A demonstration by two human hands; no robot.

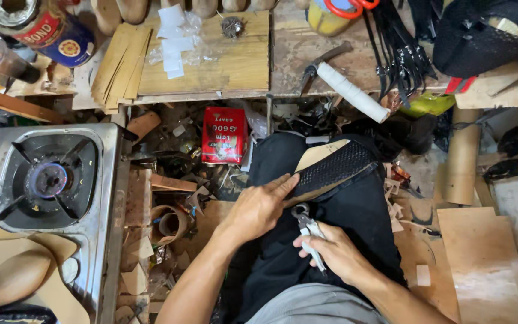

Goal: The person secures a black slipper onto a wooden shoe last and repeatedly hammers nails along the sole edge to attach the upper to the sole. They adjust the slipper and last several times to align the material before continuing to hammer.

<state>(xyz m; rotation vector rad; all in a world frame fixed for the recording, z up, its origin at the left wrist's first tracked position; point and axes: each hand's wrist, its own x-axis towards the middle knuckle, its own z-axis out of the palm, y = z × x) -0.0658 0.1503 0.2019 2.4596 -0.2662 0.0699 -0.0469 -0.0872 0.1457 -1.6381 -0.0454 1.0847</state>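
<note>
Black mesh covers the shoe upper lying across the person's lap — the left hand presses flat on its near end, fingers stretched along it. Just below, the right hand grips metal pliers, jaws pointing toward the upper — a gas stove sits well apart to the left
</note>
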